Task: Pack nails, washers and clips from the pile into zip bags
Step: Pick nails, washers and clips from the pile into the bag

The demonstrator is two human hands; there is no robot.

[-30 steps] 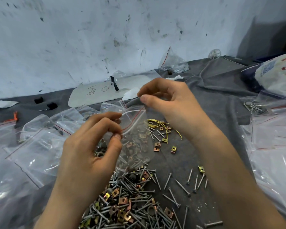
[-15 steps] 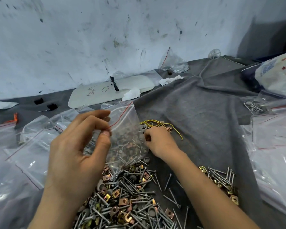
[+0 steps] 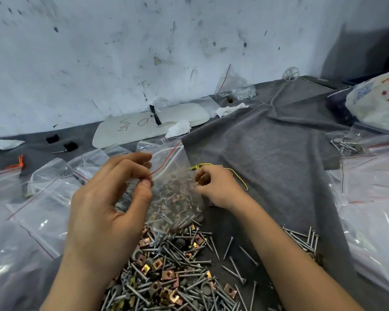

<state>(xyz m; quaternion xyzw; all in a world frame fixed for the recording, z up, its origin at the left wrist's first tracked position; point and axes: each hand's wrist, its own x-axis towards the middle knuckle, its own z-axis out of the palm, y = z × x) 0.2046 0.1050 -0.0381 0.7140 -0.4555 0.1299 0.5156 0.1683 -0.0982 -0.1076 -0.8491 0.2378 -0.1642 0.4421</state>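
My left hand (image 3: 108,205) pinches the top edge of a clear zip bag (image 3: 175,194) with a red line, holding it up. The bag holds nails, washers and clips, and its bottom touches the big pile of nails, washers and clips (image 3: 173,277) on the grey cloth (image 3: 267,153). My right hand (image 3: 220,187) is low on the cloth just right of the bag. Its fingers are curled in a pinch, with a small brownish clip between the fingertips. A yellow wire (image 3: 211,164) lies under and behind that hand.
Empty zip bags (image 3: 43,198) cover the left side and more zip bags (image 3: 373,198) the right. A small heap of nails (image 3: 301,241) lies right of my forearm. At the back are a white board (image 3: 148,129), a bag of screws (image 3: 234,88) and a printed sack (image 3: 380,102).
My right hand let go of the bag's top and dropped to the cloth beside the yellow wire, where its fingers closed. My left hand kept the bag up, shifting slightly left.
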